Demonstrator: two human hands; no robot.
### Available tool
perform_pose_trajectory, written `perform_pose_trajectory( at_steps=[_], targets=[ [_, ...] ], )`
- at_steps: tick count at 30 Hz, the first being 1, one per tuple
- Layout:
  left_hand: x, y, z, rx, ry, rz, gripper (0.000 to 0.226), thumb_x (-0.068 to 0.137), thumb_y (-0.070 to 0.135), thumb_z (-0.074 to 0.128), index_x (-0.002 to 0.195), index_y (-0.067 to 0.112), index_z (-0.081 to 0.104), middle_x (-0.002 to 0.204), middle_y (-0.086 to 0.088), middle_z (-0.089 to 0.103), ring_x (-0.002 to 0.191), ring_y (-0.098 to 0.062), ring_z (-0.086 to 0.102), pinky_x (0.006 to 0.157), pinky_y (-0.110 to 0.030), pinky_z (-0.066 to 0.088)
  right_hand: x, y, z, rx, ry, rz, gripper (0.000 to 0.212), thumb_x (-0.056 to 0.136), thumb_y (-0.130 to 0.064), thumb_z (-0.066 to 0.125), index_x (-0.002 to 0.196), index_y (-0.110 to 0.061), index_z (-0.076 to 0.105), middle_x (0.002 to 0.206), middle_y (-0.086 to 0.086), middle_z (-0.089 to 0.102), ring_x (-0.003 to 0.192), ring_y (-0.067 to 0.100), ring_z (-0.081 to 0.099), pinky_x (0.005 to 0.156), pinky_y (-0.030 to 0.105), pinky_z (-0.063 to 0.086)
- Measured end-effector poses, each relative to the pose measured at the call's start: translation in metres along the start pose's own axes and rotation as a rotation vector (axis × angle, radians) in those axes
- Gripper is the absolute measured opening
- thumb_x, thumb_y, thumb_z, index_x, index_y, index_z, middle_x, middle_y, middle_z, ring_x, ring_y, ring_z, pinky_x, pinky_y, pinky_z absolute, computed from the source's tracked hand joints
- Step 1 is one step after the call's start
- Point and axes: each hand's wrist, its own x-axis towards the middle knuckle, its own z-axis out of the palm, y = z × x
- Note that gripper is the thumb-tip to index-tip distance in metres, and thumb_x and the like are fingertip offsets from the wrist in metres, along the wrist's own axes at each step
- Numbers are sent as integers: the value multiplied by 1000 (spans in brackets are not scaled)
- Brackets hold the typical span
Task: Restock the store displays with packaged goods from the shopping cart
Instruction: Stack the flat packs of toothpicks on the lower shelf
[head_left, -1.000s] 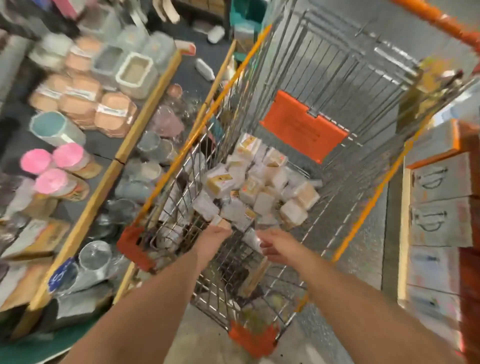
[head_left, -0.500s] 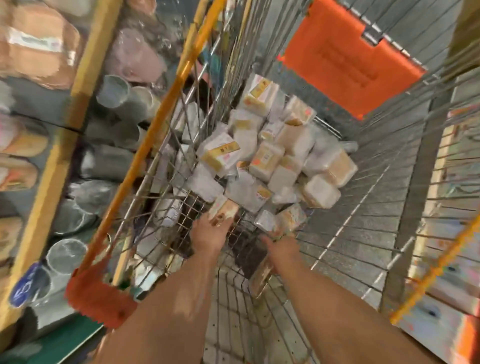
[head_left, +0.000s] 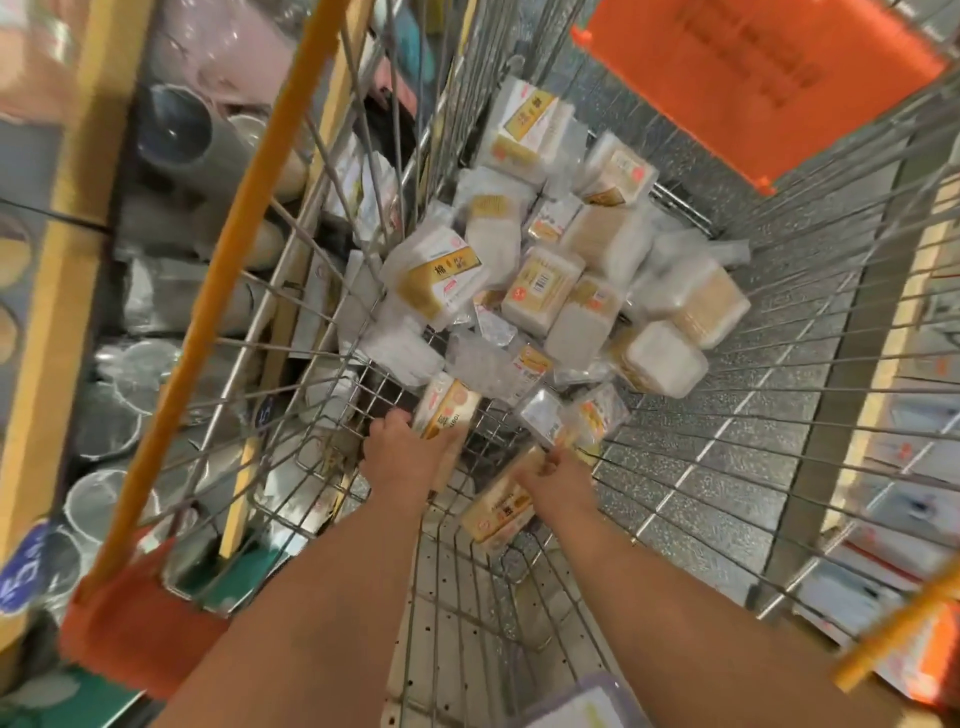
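A wire-mesh metal shopping cart (head_left: 779, 415) with orange-yellow rim rails is standing in the aisle, seen from above. A heap of small clear-plastic packs with white and gold labels (head_left: 561, 270) is lying jumbled at the far end of its floor, packs tilting on one another. One gold-labelled pack (head_left: 447, 410) is sitting at the heap's near edge, and another flat tan pack (head_left: 501, 512) is lying slantwise nearer still.
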Motion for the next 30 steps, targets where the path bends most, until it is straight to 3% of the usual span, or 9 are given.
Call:
perform_pose_trajectory(
  at_steps=[5,10,12,15,17,20,23,27,30],
  targets=[
    [-1,1,3,-19,-30,-20,72,63,67,79,106,16,49,107,-2,47,96,-21,52,86,-44,52,6,-4,-4,-31,-32,-8,52,75,-34,80,115,-21,49,109,2,60,91,21,65,81,38,56],
    [-7,-1,9,-320,-241,-87,51,78,43,79,108,14,49,102,-4,61,88,-22,63,76,-42,58,15,-12,-12,-119,-105,-14,57,71,-34,85,116,-15,54,104,4,68,90,21,68,82,39,57],
    [-11,-4,12,-344,-258,-76,45,86,37,74,118,12,56,104,-5,63,91,-23,64,78,-41,58,10,-17,-17,-263,-156,-43,47,73,-41,82,108,-16,61,101,2,68,89,20,67,83,40,57],
    [-16,-4,6,-367,-258,-76,46,89,31,71,126,8,57,103,-5,62,85,-19,62,56,-24,49,-2,-29,-26,-527,-200,-148,36,77,-51,75,94,-20,69,92,-2,69,84,15,66,79,35,57],
    [-18,-2,-5,-380,-263,-61,44,89,28,72,124,6,57,101,-5,62,78,-15,61,50,-20,46,-16,-42,-33,-652,-253,-226,38,78,-54,73,96,-22,70,91,-4,69,83,13,65,77,32,57],
    [-27,2,-29,-401,-285,-71,48,85,31,75,121,5,57,106,-9,66,88,-24,67,67,-36,59,-43,-58,-47,-747,-333,-307,41,80,-53,72,102,-18,68,96,-1,68,88,16,64,79,32,55],
    [-46,6,-54,-479,-308,-58,59,80,40,78,121,3,58,105,-10,68,92,-27,68,84,-45,59,-68,-70,-70,-684,-300,-419,39,81,-54,71,89,-17,62,82,-1,60,83,19,59,61,27,43],
    [-72,14,-84,-588,-237,-29,45,89,37,71,112,3,55,103,-12,62,87,-26,62,63,-31,53,-101,-85,-108,-511,-195,-487,36,80,-50,74,72,-21,55,68,-7,51,62,8,49,52,25,31],
    [-106,18,-103,-652,-194,72,43,86,40,72,110,7,60,98,-13,66,82,-29,65,62,-37,55,-128,-94,-136,-269,-150,-522,40,76,-47,79,66,-17,55,63,0,54,61,15,53,53,27,38]
  ],
)
